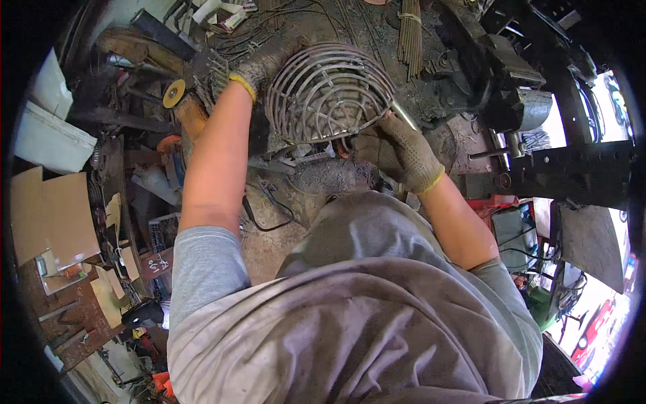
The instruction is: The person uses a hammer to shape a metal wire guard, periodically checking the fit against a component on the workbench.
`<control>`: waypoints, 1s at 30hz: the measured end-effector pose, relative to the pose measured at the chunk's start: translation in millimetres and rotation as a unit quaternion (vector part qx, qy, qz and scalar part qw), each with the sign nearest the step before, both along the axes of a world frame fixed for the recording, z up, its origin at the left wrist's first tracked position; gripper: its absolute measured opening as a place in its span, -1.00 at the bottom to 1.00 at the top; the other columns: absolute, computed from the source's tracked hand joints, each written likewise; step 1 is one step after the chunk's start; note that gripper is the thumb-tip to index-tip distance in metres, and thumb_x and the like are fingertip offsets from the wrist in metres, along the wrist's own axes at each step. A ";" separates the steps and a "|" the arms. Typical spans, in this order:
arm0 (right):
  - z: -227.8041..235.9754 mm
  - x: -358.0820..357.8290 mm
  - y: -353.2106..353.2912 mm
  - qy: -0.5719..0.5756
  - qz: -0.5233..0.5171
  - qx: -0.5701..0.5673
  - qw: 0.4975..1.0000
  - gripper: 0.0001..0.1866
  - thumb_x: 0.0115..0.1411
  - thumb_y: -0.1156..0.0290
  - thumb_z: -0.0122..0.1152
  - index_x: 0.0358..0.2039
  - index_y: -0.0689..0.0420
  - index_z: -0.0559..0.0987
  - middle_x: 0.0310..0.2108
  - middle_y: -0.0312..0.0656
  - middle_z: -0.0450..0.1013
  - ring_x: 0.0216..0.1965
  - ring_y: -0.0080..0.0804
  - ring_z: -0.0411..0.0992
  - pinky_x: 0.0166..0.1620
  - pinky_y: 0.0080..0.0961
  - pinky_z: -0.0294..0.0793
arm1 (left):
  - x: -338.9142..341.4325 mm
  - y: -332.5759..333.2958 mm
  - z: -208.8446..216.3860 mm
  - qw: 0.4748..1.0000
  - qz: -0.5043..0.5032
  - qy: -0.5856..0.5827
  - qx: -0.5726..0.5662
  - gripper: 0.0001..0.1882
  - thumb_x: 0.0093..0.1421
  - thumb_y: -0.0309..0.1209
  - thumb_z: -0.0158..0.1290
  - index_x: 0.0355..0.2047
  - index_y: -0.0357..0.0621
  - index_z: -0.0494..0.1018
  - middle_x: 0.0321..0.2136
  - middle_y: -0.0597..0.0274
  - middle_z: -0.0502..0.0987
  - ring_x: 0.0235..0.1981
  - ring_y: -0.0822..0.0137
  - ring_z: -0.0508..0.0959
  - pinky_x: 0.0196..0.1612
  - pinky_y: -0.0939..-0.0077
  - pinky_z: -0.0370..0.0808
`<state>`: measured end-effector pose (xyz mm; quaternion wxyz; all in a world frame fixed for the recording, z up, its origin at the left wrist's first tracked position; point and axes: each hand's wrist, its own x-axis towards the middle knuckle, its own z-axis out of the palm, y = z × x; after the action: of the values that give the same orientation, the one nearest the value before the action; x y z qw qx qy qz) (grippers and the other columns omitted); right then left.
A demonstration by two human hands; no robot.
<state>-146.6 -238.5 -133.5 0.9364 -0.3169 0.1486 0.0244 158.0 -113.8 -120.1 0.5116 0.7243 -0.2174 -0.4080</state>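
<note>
A rounded basket of bent metal rods, with curved bars and a flatter near edge, sits in front of me at the workbench. My left hand, in a knitted work glove with a yellow cuff, is at its left side; the fingers are partly hidden by the rods and look closed on it. At the near right corner of the basket is my right hand, gloved alike. Its thumb lies against the rim and its fingers curl below. A shiny metal tube shows just beyond that hand; whether it is held, I cannot tell.
Bundled thin rods lie at the back, beside loose bent rods on the dark, gritty bench. An angle grinder with a yellow disc stands to the left. A heavy dark metal frame is at the right. Cardboard is far left.
</note>
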 end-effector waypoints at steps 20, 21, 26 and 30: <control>-27.5 12.5 31.6 0.032 0.006 0.025 0.999 -0.43 0.35 0.00 -0.06 0.15 0.21 0.37 0.08 -0.05 0.41 0.07 -0.17 0.40 0.13 -0.20 0.34 | -7.7 -16.5 -37.8 0.994 -0.021 -0.078 0.074 -0.36 0.35 0.09 -0.20 0.10 -0.22 0.43 -0.02 0.04 0.55 -0.08 0.30 0.54 0.01 0.45 0.45; -29.5 13.9 31.7 0.035 0.003 0.025 0.999 -0.43 0.35 0.00 -0.06 0.15 0.21 0.37 0.08 -0.05 0.41 0.07 -0.17 0.40 0.13 -0.20 0.34 | -7.4 -19.3 -32.4 0.977 -0.061 -0.142 0.147 -0.37 0.35 0.08 -0.22 0.13 -0.20 0.40 0.00 0.03 0.53 -0.07 0.28 0.54 0.02 0.43 0.44; -29.3 15.9 37.4 0.045 -0.047 0.067 0.996 -0.55 0.34 0.12 0.04 0.06 0.20 0.45 -0.10 0.00 0.52 -0.10 -0.12 0.52 0.01 -0.28 0.47 | 9.8 -11.1 -66.6 0.884 -0.128 -0.434 0.120 -0.39 0.36 0.07 -0.26 0.11 -0.17 0.43 -0.01 0.02 0.54 -0.05 0.25 0.53 0.08 0.41 0.38; -48.9 7.7 28.7 -0.102 -0.037 -0.678 0.727 -0.59 0.20 0.27 0.25 0.03 0.13 0.48 -0.14 0.00 0.53 -0.14 -0.08 0.53 -0.07 -0.33 0.51 | 11.7 -14.1 -72.6 0.925 -0.084 -0.361 0.089 -0.39 0.35 0.07 -0.25 0.05 -0.18 0.48 -0.07 0.00 0.58 -0.08 0.22 0.55 0.06 0.38 0.40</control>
<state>-139.0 -209.7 -182.4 0.4817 -0.8625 0.0405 -0.1497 169.7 -128.0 -192.7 0.2961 0.8440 -0.4103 -0.1779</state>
